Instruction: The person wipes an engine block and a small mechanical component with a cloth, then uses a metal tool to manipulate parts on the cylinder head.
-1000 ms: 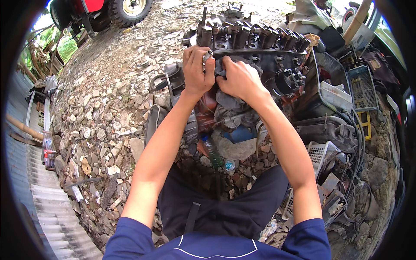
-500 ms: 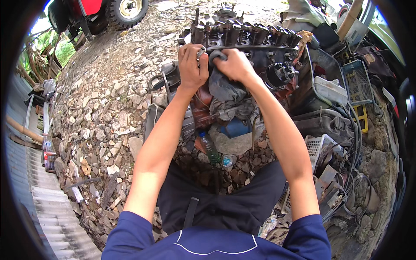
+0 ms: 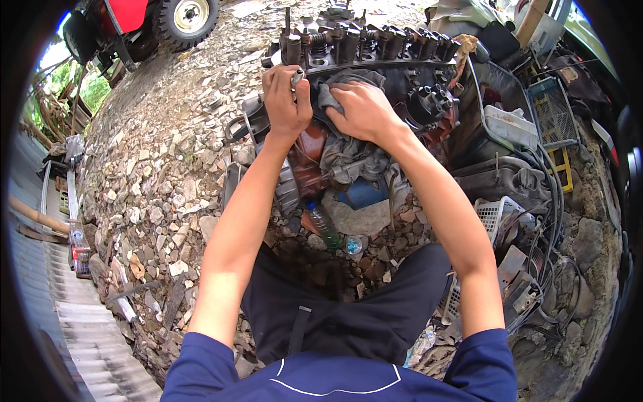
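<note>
In front of me stands a dark engine [image 3: 348, 61] with its valve springs and upright metal cylinders exposed along the top. My left hand [image 3: 287, 104] is closed round a small shiny metal cylinder [image 3: 299, 76], its end sticking up between thumb and fingers, beside the engine's near left corner. A grey rag [image 3: 345, 151] drapes down the engine's near side. On the rag's upper part lies my right hand [image 3: 362, 110], fingers bent over the cloth and thumb against it. What may be under those fingers is hidden.
Rubble covers the ground. Below the engine lie a green plastic bottle [image 3: 324, 228] and a blue container [image 3: 364, 193]. At right are a dark bin [image 3: 502, 94], a white plastic basket [image 3: 492, 213] and tangled cables. A red vehicle [image 3: 127, 15] stands far left.
My right hand has shifted from pinching a bunched fold of the rag to lying flatter over it, and the cloth is spread wider. The left hand keeps its hold on the metal cylinder.
</note>
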The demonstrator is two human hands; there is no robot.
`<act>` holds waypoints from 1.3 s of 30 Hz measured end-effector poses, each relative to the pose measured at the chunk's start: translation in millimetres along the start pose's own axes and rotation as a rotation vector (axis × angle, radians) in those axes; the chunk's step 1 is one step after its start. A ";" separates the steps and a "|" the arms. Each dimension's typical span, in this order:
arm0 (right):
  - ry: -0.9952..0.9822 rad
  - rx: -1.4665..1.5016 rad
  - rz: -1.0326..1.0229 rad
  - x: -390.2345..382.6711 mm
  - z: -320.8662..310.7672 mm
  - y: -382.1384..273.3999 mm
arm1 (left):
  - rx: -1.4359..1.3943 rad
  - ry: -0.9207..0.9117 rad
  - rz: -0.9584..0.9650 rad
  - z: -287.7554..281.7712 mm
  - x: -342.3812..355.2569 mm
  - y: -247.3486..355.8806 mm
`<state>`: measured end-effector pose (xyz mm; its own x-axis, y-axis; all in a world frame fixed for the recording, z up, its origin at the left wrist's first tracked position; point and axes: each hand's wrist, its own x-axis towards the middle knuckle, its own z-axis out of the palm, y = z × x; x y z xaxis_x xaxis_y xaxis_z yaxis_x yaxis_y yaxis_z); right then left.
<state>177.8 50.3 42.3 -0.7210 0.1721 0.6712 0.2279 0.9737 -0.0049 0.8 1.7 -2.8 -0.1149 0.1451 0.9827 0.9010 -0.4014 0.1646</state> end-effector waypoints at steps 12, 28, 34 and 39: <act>-0.195 -0.066 0.180 38.8 20.8 11.0 | -0.019 0.022 -0.034 5.6 -0.5 0.6; 0.994 2.015 1.234 5.9 22.0 -29.9 | -0.003 0.019 0.003 -0.5 1.0 1.3; 0.334 0.942 0.660 -12.5 -12.0 0.3 | -0.028 0.007 0.008 0.9 2.1 2.7; -0.143 0.038 0.034 0.2 -6.9 11.6 | -0.004 0.010 0.023 -0.7 2.1 0.0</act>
<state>184.8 60.6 47.4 -0.8000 0.2220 0.5574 0.2310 0.9714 -0.0553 0.3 1.4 -0.7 -0.0988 0.1268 0.9870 0.9018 -0.4078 0.1427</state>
